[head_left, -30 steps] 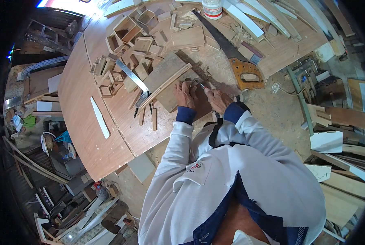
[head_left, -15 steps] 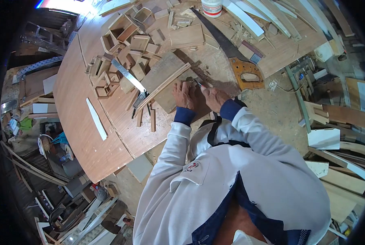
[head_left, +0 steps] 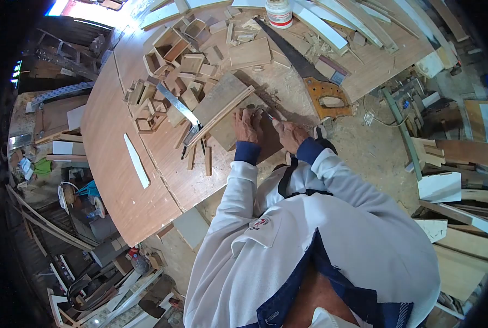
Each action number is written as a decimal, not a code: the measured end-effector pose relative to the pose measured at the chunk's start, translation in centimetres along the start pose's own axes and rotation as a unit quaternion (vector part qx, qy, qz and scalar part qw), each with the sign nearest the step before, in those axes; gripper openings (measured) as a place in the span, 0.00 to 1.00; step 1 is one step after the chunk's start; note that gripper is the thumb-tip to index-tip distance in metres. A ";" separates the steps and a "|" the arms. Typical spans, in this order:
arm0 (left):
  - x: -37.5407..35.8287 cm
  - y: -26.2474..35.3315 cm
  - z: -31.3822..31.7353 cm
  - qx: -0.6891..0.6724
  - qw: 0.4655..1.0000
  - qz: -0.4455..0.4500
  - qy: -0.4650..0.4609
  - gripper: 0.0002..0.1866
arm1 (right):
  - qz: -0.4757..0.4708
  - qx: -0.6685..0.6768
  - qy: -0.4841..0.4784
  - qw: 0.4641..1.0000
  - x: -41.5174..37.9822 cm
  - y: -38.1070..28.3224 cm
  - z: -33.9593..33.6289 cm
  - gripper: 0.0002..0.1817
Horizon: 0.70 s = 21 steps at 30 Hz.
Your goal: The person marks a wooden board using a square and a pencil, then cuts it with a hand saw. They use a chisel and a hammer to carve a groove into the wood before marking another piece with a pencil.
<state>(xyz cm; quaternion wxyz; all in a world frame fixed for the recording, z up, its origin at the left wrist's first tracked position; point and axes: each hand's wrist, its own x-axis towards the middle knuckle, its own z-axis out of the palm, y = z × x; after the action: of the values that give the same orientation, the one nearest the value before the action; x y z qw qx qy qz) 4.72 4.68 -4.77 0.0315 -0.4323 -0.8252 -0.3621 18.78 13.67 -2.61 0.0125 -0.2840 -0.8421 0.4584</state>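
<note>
My right hand (head_left: 291, 135) is wrapped round a slim hand tool (head_left: 269, 115) with a thin metal tip; its exact kind is too small to tell. The tip points left, towards the fingers of my left hand (head_left: 247, 127). My left hand is closed, fingers curled down at a flat wooden board (head_left: 222, 129); anything between them is hidden. Beside my left hand, a long narrow wooden strip (head_left: 220, 116) lies slantwise across the boards. A metal try square (head_left: 177, 104) rests just left of the strip, over small wooden pieces.
A handsaw (head_left: 327, 98) lies to the right. Several small wooden box frames (head_left: 170, 46) crowd the far left of the worktable (head_left: 104, 164). A white tub (head_left: 279, 13) stands at the back, near long offcuts (head_left: 323, 27). A pointed white strip (head_left: 137, 161) lies at left.
The view has shifted slightly, so the table appears a little further right. Both hands stay together at the board, with the tool still in my right hand.
</note>
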 end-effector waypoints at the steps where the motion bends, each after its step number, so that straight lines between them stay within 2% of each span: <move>1: 0.1 0.0 0.0 -0.012 1.000 0.000 -0.004 0.06 | 0.000 -0.001 0.002 1.000 -0.2 1.0 0.1 0.22; 3: 0.2 0.0 -0.3 -0.007 1.000 0.010 -0.005 0.06 | -0.117 -0.122 0.048 0.984 -0.5 2.0 0.7 0.16; 6: 0.3 0.8 -0.6 -0.003 1.000 0.008 -0.008 0.07 | -0.140 -0.198 0.086 0.966 -1.1 2.0 0.4 0.19; 12: 0.2 0.6 -0.4 -0.012 1.000 0.015 0.005 0.08 | -0.132 -0.220 0.042 0.966 0.1 0.7 0.3 0.19; 15: 0.0 0.4 -0.3 -0.002 1.000 0.013 0.005 0.09 | -0.159 -0.215 0.070 0.961 0.2 0.7 0.6 0.18; 19: 0.1 0.1 -0.2 0.016 0.999 0.045 0.021 0.08 | -0.133 -0.204 0.045 0.969 0.4 0.5 0.5 0.17; 21: 0.1 0.3 -0.4 0.002 1.000 0.027 0.003 0.08 | -0.143 -0.231 0.054 0.961 0.7 0.9 0.9 0.17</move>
<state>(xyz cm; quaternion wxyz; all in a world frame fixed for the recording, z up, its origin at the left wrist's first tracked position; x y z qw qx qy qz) 4.78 4.62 -4.26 0.0446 -0.4529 -0.8140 -0.3611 18.36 13.72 -3.95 0.0577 -0.1804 -0.9548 0.2290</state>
